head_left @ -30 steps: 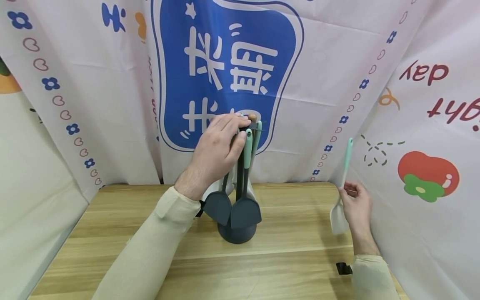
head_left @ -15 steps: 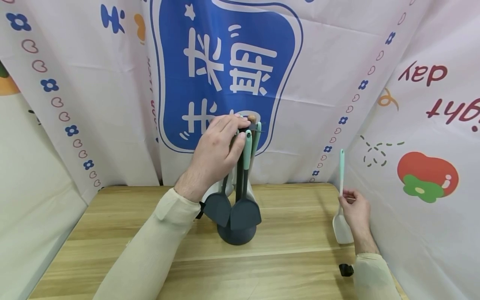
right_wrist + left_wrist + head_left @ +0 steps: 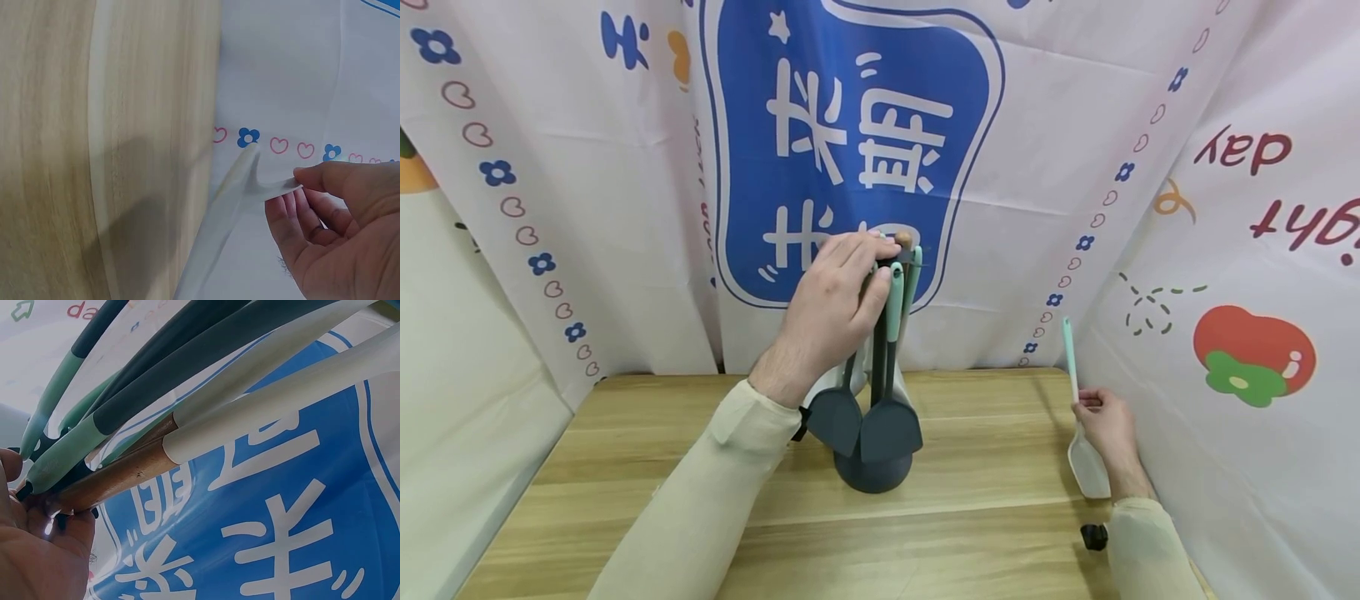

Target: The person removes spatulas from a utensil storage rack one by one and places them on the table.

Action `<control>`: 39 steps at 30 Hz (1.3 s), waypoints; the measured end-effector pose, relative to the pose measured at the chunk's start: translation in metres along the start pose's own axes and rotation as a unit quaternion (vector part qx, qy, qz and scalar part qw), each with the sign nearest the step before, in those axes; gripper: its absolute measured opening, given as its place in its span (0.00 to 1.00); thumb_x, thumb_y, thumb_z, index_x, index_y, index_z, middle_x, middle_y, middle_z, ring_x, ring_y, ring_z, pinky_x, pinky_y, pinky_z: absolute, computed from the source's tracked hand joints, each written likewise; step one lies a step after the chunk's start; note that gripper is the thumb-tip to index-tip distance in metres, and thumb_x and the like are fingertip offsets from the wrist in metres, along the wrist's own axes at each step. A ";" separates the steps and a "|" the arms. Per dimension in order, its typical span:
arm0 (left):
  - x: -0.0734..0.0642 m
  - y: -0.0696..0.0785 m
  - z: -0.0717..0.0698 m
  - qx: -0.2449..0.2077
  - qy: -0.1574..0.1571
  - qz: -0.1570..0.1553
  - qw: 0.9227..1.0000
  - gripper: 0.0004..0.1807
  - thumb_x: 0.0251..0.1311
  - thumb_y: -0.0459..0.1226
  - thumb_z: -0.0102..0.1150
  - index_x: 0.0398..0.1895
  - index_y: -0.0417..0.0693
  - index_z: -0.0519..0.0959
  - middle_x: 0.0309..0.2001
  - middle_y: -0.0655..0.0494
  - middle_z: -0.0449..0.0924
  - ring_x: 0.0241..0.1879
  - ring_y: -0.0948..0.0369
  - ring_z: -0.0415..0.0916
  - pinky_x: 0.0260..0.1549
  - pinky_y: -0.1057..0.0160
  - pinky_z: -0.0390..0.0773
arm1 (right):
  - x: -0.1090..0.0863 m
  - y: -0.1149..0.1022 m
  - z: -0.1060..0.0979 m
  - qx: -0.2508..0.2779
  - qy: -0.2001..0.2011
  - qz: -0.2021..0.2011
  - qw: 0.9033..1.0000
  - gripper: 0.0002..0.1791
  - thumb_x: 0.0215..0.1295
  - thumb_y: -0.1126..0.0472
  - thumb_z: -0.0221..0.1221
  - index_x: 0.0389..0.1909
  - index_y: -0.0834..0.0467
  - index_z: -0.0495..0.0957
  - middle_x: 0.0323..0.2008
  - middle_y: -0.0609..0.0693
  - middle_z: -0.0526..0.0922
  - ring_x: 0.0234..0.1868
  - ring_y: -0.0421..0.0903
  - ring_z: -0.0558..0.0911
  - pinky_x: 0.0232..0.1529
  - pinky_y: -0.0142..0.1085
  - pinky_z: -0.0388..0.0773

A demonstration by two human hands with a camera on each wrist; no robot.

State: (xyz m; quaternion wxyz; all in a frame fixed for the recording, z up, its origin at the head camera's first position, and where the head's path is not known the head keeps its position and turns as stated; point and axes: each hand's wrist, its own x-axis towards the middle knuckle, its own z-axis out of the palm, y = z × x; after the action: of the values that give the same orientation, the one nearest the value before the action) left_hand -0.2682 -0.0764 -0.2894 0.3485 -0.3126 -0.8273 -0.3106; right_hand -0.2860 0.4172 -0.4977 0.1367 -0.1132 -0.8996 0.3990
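Observation:
My right hand [image 3: 1107, 429] pinches the white shaft of a mint-handled spatula [image 3: 1088, 471] between thumb and fingers. Its handle points up, and the white blade hangs over the table's right side. In the right wrist view the concave blade [image 3: 212, 231] is near, with the thumb on the shaft. At the middle stands a dark utensil stand [image 3: 874, 475]; my left hand [image 3: 833, 292] grips its top, partly hiding it. Two dark turners [image 3: 891, 429] hang in front. The left wrist view shows more hanging utensils, one with a wooden handle [image 3: 125, 472], beside the fingers.
The wood-grain table [image 3: 700, 467] ends at a printed white curtain [image 3: 1060, 108] behind. Another curtain side [image 3: 1225, 467] stands close to the right hand. A black strap piece [image 3: 1094, 537] juts from the right wrist.
My right hand has tilted the spatula, its handle top swinging left and down while the blade moved right and nearer. The left hand stays on the stand's top.

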 end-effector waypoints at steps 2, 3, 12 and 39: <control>0.000 0.000 0.000 0.000 -0.001 -0.001 1.000 0.24 0.92 0.44 0.45 0.76 0.46 0.84 0.75 0.49 0.86 0.83 0.47 0.76 0.91 0.48 0.71 | 0.004 0.003 0.001 -0.007 -0.008 -0.001 1.000 0.13 0.77 0.68 0.67 0.55 0.72 0.87 0.45 0.65 0.94 0.37 0.34 0.86 0.36 0.21 0.81; -0.001 0.000 0.000 0.000 -0.001 -0.001 1.000 0.24 0.92 0.44 0.46 0.76 0.47 0.84 0.75 0.49 0.86 0.83 0.47 0.76 0.91 0.48 0.72 | 0.005 0.005 0.001 -0.009 -0.012 -0.002 1.000 0.13 0.77 0.69 0.66 0.55 0.73 0.87 0.45 0.65 0.94 0.36 0.35 0.86 0.35 0.22 0.81; 0.000 -0.003 0.003 -0.005 0.001 0.001 1.000 0.24 0.93 0.45 0.45 0.76 0.47 0.83 0.75 0.49 0.86 0.83 0.48 0.76 0.91 0.47 0.73 | 0.007 0.005 -0.006 0.062 -0.102 0.065 0.991 0.21 0.82 0.72 0.62 0.67 0.84 0.75 0.36 0.46 0.88 0.32 0.36 0.83 0.32 0.28 0.85; -0.001 0.001 0.003 0.003 0.001 -0.007 1.000 0.24 0.91 0.44 0.47 0.76 0.46 0.83 0.77 0.48 0.85 0.85 0.46 0.75 0.91 0.46 0.72 | 0.013 0.026 0.004 0.040 -0.140 0.087 0.985 0.12 0.75 0.76 0.61 0.52 0.84 0.79 0.31 0.52 0.85 0.30 0.42 0.79 0.31 0.30 0.79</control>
State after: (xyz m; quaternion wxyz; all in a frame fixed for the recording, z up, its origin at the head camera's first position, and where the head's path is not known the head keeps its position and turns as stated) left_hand -0.2674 -0.0741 -0.2915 0.3479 -0.3053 -0.8299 -0.3114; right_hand -0.2968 0.4354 -0.5175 -0.0218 -0.1285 -0.8800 0.4566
